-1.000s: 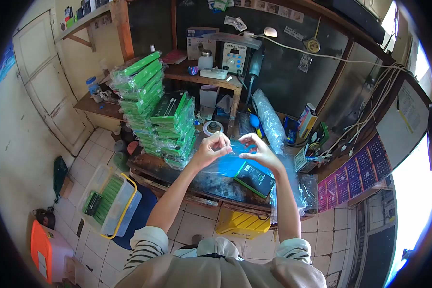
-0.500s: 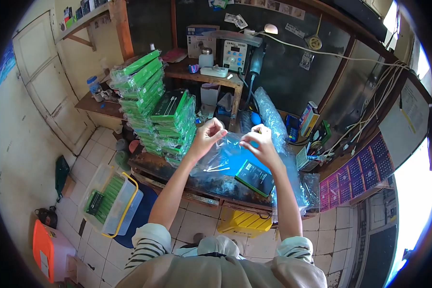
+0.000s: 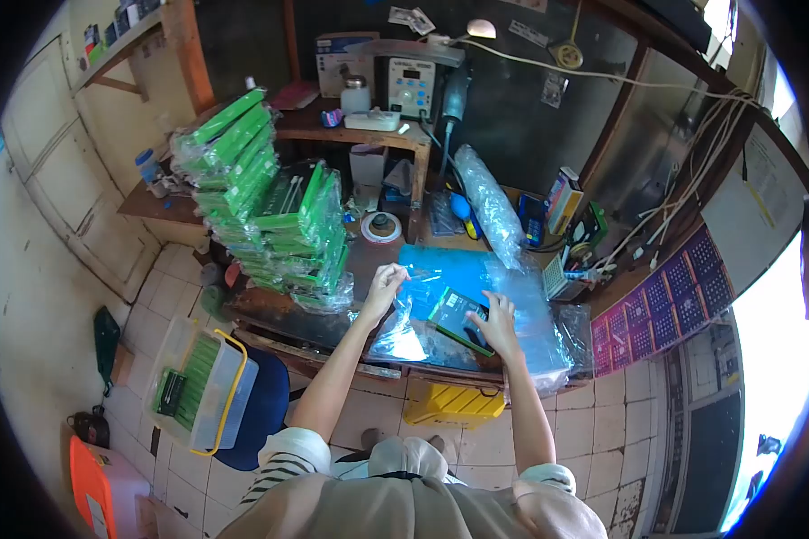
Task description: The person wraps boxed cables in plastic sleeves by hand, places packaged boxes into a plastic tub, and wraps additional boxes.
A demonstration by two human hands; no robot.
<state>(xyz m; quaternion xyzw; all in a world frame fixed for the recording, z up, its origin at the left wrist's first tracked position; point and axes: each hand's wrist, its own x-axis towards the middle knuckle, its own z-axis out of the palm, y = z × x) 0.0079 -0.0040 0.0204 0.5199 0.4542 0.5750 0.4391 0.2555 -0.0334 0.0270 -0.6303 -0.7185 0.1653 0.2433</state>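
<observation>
My left hand (image 3: 386,289) is closed in a pinch on the rim of a clear plastic bag (image 3: 401,340), which hangs below it over the front of the workbench. The film is shiny and its outline is hard to follow. My right hand (image 3: 497,325) lies over the right end of a flat black box with green edges (image 3: 457,312), fingers spread and seemingly touching it. Whether the thumb goes under the box is hidden. The box rests at a slant on a blue mat (image 3: 449,266).
Tall stacks of plastic-wrapped green boxes (image 3: 283,225) stand at the left of the bench. Behind are a tape roll (image 3: 381,228), a bubble-wrap roll (image 3: 490,211) and a hot-air station (image 3: 412,88). A clear bin (image 3: 189,386) of green boxes sits at lower left.
Both hands have come down and apart from the raised bag. My right hand has let go of it and moved onto the black box; my left keeps the bag, now lower.
</observation>
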